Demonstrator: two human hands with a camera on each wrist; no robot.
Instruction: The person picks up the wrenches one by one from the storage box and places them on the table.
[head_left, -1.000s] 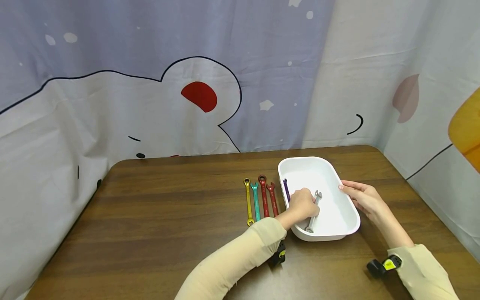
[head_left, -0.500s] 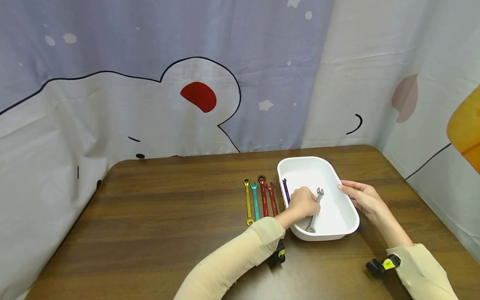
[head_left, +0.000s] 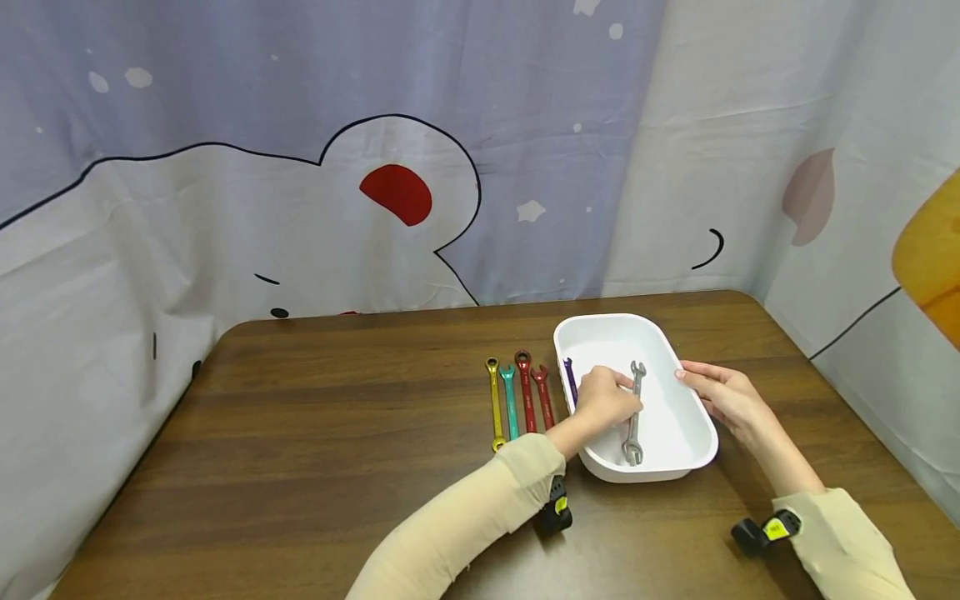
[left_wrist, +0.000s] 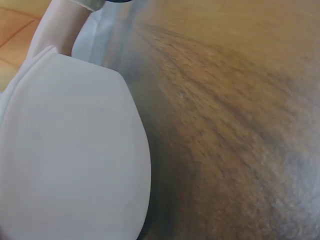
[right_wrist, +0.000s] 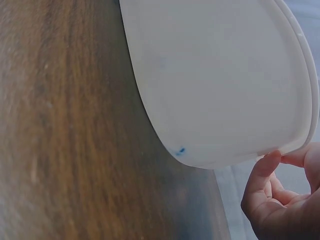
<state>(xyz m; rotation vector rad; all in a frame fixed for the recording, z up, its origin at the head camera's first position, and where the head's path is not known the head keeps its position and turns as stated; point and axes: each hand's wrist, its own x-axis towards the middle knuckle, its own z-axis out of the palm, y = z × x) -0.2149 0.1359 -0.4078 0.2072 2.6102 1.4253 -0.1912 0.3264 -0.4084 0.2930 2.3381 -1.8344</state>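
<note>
A silver open-end wrench (head_left: 634, 429) lies lengthwise in the white plastic tray (head_left: 686, 454). My left hand (head_left: 606, 398) reaches over the tray's left wall and pinches the wrench near its middle, hiding that part. Beside the left wall, a purple wrench (head_left: 571, 377) lies inside the tray, its lower part behind the hand. On the opposite side my right hand (head_left: 727, 400) grips the tray's rim between thumb and fingers; the right wrist view shows these fingers (right_wrist: 265, 167) at the rim. In the left wrist view, the tray's outer wall (left_wrist: 75, 150) blocks sight of the left hand.
Left of the tray, a yellow wrench (head_left: 496, 404), a teal wrench (head_left: 511, 400) and two red wrenches (head_left: 527, 396) lie side by side on the wooden table (head_left: 337, 417). A printed curtain (head_left: 540, 150) hangs behind the table.
The silver wrench has turned from a slant to nearly straight along the tray, and more of it shows. My left hand has shifted slightly away from me. The right hand stays at the rim.
</note>
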